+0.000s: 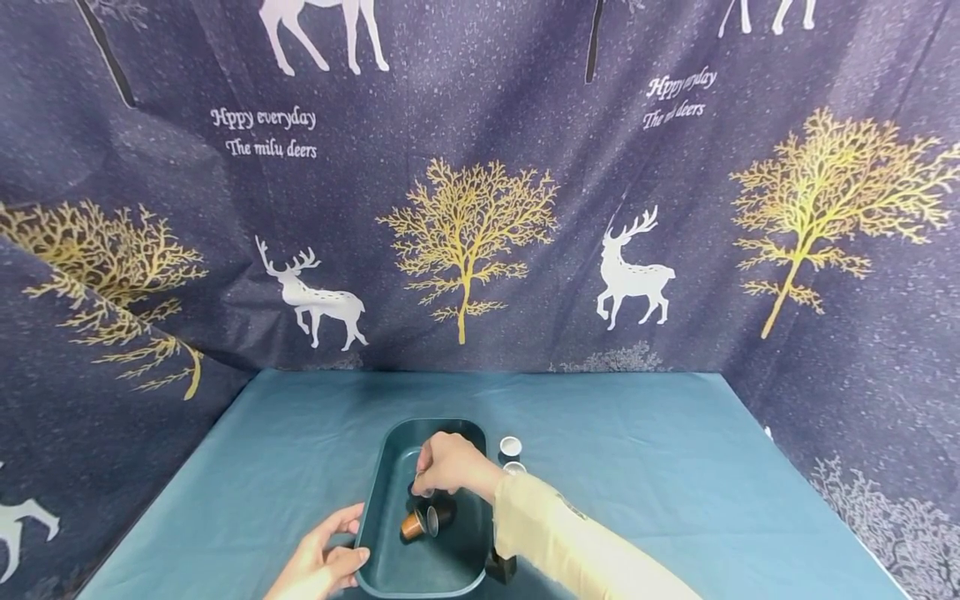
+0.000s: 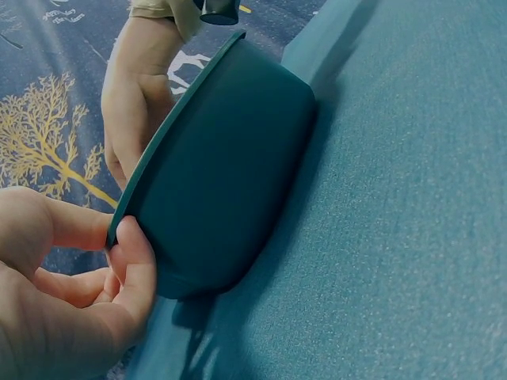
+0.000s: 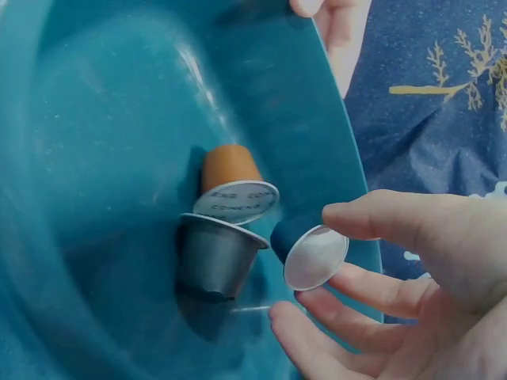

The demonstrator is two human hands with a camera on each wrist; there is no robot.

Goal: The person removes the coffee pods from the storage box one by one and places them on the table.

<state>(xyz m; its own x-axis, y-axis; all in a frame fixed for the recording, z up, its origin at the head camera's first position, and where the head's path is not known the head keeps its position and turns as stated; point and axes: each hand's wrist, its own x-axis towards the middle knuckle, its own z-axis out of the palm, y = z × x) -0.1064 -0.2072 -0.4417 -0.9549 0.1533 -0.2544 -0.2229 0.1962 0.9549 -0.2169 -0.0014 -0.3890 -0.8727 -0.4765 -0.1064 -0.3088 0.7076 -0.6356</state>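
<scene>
- Three coffee capsules are within the single teal tray (image 1: 450, 567): one orange coffee capsule (image 3: 230, 165), one dark grey coffee capsule (image 3: 215, 257) and one dark blue coffee capsule (image 3: 309, 253).
- Two white round lids (image 1: 511, 447) show just outside the tray, beside its right rim towards the far end.
- The right hand (image 1: 450, 462) reaches into the tray and pinches the dark blue capsule between thumb and fingers; its pale, plain lid is tilted towards the wrist camera.
- The left hand (image 1: 330, 554) grips the tray's left rim near the close end, thumb on one side and fingers on the other.
- Near the middle of the tray's floor, the orange and grey capsules lie on their sides, lids together. The orange one's silvery lid bears dark lettering; the grey body tapers away from a wide flange.
- A cream sleeve (image 1: 570, 533) crosses the tray's right rim, and the right arm partly covers the nearer white lid.
- A black object (image 1: 501, 567) sits at the tray's near right corner, too hidden to identify.
- Under the tray spreads a teal tablecloth (image 1: 675, 467); behind it hangs a navy curtain (image 1: 525, 108) with three gold trees and two whole white deer.
</scene>
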